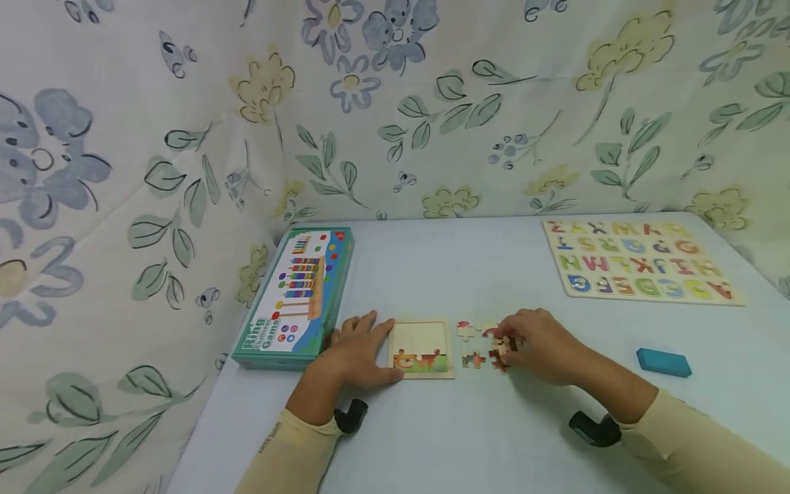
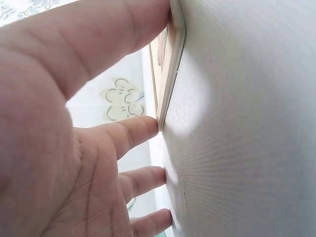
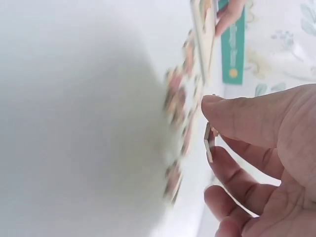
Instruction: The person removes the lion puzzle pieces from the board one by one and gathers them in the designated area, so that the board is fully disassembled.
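A person works at a white bench (image 1: 457, 432) with both hands. The left hand (image 1: 354, 357) lies spread, fingers fairly straight, thumb and forefinger touching the two left corners of a small, squarish wooden tray (image 1: 420, 336). Puzzle pieces fill the tray's near part; its far part is bare. The right hand (image 1: 537, 343) pinches a loose piece (image 3: 209, 140) between thumb and fingers. From that hand, the tray lies to the left, near but apart, with other loose pieces (image 1: 474, 359) between; the left hand is the nearer one. The tray shows no clear long axis. A game box (image 1: 293, 295) lies left of the left hand; a blue block (image 1: 664, 362) lies off to the right.
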### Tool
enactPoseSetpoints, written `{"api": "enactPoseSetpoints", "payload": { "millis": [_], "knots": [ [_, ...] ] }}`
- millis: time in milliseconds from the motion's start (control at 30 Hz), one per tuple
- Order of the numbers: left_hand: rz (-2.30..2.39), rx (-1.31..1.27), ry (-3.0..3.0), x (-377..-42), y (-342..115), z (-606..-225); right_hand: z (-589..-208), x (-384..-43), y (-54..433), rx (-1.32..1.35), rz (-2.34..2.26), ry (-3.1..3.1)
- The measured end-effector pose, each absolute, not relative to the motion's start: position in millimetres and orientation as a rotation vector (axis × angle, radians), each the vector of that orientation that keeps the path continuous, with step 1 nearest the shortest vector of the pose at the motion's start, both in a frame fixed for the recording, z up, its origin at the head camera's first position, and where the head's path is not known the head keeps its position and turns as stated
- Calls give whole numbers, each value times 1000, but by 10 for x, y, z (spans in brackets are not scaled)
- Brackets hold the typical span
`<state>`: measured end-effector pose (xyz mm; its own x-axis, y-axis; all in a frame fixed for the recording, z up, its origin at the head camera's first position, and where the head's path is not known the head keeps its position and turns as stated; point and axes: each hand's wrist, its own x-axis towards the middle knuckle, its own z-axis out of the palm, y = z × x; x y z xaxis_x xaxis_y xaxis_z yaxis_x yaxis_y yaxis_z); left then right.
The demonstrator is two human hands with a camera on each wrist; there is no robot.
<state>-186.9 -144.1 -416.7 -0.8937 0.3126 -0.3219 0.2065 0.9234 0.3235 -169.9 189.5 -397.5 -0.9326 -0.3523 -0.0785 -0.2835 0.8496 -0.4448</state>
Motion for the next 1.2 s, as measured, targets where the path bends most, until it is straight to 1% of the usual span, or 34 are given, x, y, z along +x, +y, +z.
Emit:
{"api": "enactPoseSetpoints", "payload": {
  "millis": [200,467,700,900,1200],
  "knots": [
    [406,381,2706,-1868,-1427,-4162,-4033,-1555,2187,-421,-653,2833],
    [429,378,2698,-1857,-1472,-4177,-4145,-1549,2212,-430,-674,2782],
    [422,391,2697,-1864,-1449,-4169,-3997,-1579,2153,-472,-680,2802],
    [411,399,2694,-1870,-1469,-4181,-3928,-1721,1784,-512,-670,2775],
    [387,425,2693,-1871,-1509,-4175,-4021,-1846,899,-647,-645,2725]
  ]
}}
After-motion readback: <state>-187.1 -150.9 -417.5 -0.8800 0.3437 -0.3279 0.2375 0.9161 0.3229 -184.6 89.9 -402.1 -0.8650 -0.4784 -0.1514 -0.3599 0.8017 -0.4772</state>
